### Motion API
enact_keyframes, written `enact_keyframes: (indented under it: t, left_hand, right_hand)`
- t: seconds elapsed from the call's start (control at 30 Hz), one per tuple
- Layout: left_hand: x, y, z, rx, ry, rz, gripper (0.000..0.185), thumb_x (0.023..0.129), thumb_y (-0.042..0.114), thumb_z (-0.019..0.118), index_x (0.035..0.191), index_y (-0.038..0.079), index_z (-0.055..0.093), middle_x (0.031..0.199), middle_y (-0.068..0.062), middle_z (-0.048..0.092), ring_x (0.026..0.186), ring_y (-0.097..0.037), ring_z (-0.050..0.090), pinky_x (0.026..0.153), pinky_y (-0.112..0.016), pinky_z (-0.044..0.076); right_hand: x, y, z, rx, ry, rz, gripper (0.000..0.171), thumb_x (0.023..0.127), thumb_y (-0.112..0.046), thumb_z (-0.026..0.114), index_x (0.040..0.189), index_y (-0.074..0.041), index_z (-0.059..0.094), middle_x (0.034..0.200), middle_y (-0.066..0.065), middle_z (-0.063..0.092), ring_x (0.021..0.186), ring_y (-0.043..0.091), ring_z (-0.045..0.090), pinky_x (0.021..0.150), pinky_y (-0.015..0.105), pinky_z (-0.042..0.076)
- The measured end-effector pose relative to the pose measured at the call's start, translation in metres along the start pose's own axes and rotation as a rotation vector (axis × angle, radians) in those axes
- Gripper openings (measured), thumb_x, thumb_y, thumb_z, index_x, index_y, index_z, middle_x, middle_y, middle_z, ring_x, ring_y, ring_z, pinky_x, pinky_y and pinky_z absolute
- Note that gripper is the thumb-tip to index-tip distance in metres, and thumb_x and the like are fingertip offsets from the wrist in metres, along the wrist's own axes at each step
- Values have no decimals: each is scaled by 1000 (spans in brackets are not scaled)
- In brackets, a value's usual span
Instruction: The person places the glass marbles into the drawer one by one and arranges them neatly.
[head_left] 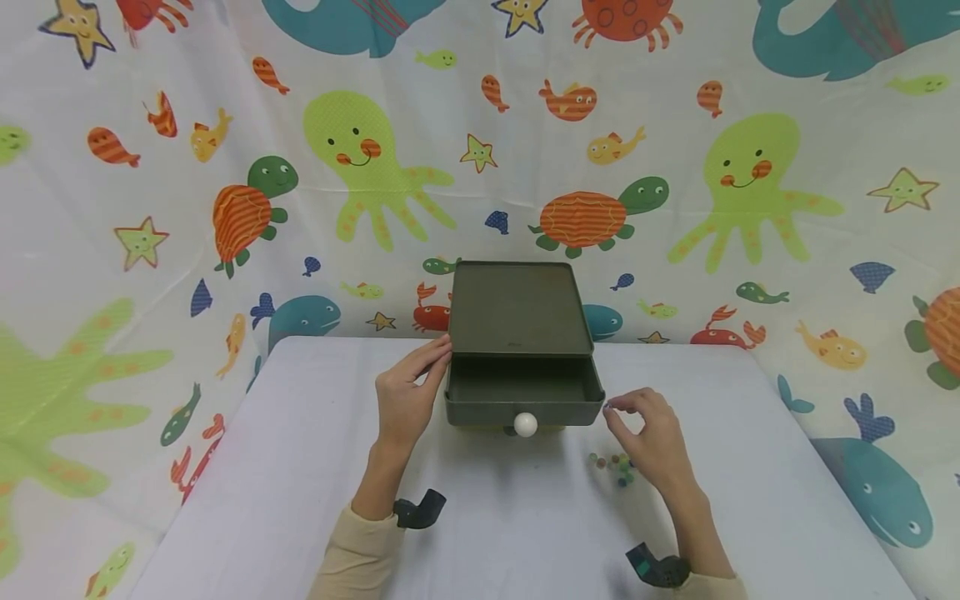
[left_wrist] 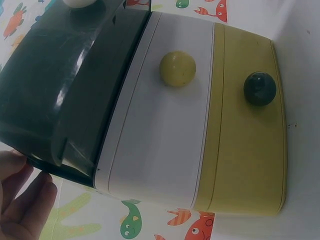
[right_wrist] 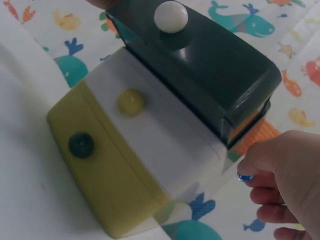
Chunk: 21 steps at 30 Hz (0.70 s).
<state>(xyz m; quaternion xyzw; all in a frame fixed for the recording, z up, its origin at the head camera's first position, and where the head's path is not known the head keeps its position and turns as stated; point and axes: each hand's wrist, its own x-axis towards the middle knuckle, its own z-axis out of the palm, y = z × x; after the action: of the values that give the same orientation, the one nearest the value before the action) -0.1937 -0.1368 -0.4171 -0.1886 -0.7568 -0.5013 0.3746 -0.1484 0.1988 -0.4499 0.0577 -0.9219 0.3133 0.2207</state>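
A small drawer chest point(head_left: 517, 308) stands at the back middle of the white table point(head_left: 300, 467). Its dark green top drawer point(head_left: 525, 410) with a white knob point(head_left: 525, 425) is pulled out and looks empty inside. Below it are a white drawer point(left_wrist: 160, 125) with a yellow knob point(left_wrist: 177, 68) and a yellow drawer point(left_wrist: 245, 150) with a dark knob point(left_wrist: 259, 88), both pushed in. My left hand point(head_left: 408, 392) rests with straight fingers against the chest's left side. My right hand point(head_left: 648, 433) hovers by the drawer's right front corner and pinches a small blue marble point(right_wrist: 244, 176).
Several small coloured marbles point(head_left: 615, 467) lie loose on the table just under my right hand. A sea-animal patterned cloth point(head_left: 150, 208) hangs behind and around the table. The table edge runs close behind the chest.
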Motion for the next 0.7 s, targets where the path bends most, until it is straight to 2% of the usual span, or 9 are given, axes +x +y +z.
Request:
enact_keyframes:
  t: [0.3,0.53,0.7]
  left_hand:
    - [-2,3,0,9,1,-5,19,91,7,73,109,2,77,115,-12,75,106,-26,74,92,-12,54]
    - [-5,5,1,18,-7,-19,20,92,8,72,110,2,77,117,-11,75,106,-26,74,93,-12,54]
    - [-6,5,1,24,-13,-35,21,92,9,72,111,2,76,118,-10,75,108,-24,73,93,-13,54]
  right_hand:
    - [-1,-5,-9,-7,95,-31,15,87,-16,76,99,-9,72,99,5,68,91,19,62,79,32,58]
    - [0,-10,-16,28,144,-21,15,88,-13,76,101,-7,71,99,8,68,93,20,60,79,9,41]
    - [1,-13,-21,68,222,-55,14,87,-8,76,99,-4,71,98,10,67,92,18,58,79,2,36]
